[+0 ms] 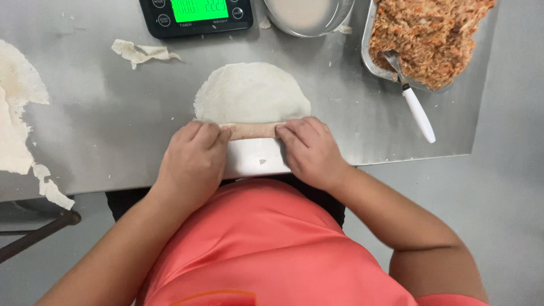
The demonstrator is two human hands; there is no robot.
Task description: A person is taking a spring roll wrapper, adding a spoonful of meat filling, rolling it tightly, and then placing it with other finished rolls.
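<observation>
A thin, pale round wrapper [252, 93] lies flat on the steel table [113, 124], its near edge rolled into a tight filled tube [253, 131]. My left hand [194, 156] presses on the tube's left end with curled fingers. My right hand [309, 150] presses on its right end in the same way. The far half of the wrapper is still spread out flat beyond my fingers.
A metal tray [369, 59] of orange-brown minced filling holds a white-handled spoon [416, 107] at the back right. A black digital scale [195, 16] with a green display and a metal bowl [306, 17] stand at the back. Wrapper scraps [141, 52] and sheets [14, 113] lie left.
</observation>
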